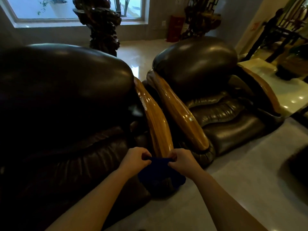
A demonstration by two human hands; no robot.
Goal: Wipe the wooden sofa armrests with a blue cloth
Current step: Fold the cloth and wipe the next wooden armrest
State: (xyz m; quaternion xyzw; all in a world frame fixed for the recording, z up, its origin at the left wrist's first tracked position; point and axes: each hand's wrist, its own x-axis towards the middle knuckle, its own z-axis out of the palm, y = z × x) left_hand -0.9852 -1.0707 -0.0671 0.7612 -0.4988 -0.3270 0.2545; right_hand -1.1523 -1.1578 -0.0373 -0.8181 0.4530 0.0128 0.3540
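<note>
A dark blue cloth (160, 174) hangs between my two hands at the near end of a glossy wooden armrest (155, 120) of the left leather sofa. My left hand (135, 160) pinches the cloth's top left edge, and my right hand (182, 160) pinches its top right edge. The cloth drapes down over the armrest's front tip. A second wooden armrest (181, 114) runs alongside on the right armchair, apart from my hands. A third armrest (265, 88) shows on that chair's far side.
A dark leather sofa (63, 100) fills the left, a matching armchair (216, 105) the right, with a narrow gap between them. A carved dark wood stand (101, 27) rises behind, under a window. Pale glossy floor (241, 172) lies to the right; a dark object (296, 165) sits at the edge.
</note>
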